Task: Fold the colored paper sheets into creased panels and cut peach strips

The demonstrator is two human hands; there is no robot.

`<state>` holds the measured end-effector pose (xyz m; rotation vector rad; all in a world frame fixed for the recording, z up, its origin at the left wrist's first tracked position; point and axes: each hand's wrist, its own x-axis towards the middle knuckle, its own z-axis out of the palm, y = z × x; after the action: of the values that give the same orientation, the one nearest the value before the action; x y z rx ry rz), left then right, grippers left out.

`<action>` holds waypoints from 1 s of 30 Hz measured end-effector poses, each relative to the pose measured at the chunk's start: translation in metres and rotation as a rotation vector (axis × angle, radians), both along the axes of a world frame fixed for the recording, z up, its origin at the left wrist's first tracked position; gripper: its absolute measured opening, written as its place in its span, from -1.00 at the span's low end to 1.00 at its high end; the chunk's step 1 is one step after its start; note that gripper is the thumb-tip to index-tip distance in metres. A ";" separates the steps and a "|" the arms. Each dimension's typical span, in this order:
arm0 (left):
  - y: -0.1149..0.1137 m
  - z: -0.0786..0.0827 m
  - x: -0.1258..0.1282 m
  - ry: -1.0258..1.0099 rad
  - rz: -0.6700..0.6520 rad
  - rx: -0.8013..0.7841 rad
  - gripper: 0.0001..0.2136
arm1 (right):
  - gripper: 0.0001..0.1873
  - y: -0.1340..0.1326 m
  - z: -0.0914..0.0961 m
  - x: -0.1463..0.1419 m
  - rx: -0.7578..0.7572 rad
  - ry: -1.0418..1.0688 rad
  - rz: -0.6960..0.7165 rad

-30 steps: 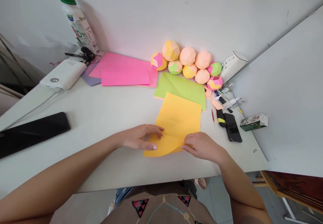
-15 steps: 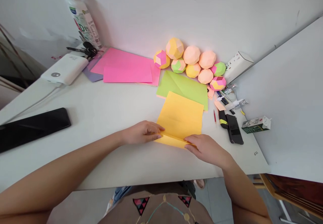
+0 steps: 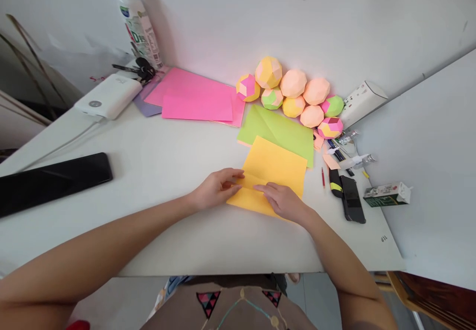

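Note:
A sheet of yellow paper [image 3: 280, 161] lies on the table in front of me, with a fold running across its lower part. My left hand [image 3: 217, 187] is at the sheet's left edge, thumb and fingertips closing on the folded strip. Over the strip is my right hand [image 3: 280, 199], its index finger pointing left along the fold and the other fingers curled in on the paper. Under the far edge of the yellow sheet lies green paper [image 3: 280, 130], with a peach edge showing below it.
Several folded paper balls [image 3: 293, 83] sit against the wall. Pink paper [image 3: 197, 104], a power bank [image 3: 107, 97] and a bottle [image 3: 139, 27] are at the back left. A black phone [image 3: 55, 181] lies left; another phone [image 3: 352, 200], pens and a carton [image 3: 386, 194] are right.
My right hand has moved left and inward along the fold, its index finger now stretched over the paper. The folded strip looks wider. The view has shifted slightly.

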<state>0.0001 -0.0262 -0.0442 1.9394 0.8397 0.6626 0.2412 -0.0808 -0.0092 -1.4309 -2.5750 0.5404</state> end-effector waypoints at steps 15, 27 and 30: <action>-0.071 -0.003 0.031 0.419 -0.234 0.713 -0.26 | -0.60 -0.001 -0.006 -0.001 0.097 0.096 -0.019; -0.068 -0.008 0.023 0.430 -0.263 0.636 -0.28 | -0.46 0.004 -0.009 0.002 0.095 0.112 0.018; -0.065 -0.006 0.022 0.421 -0.276 0.632 -0.28 | -0.44 0.004 -0.010 0.002 0.120 0.053 0.021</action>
<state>0.0220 -0.0911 -0.0505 2.7734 0.6248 0.3756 0.2434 -0.0765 -0.0192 -1.3341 -2.5370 0.4137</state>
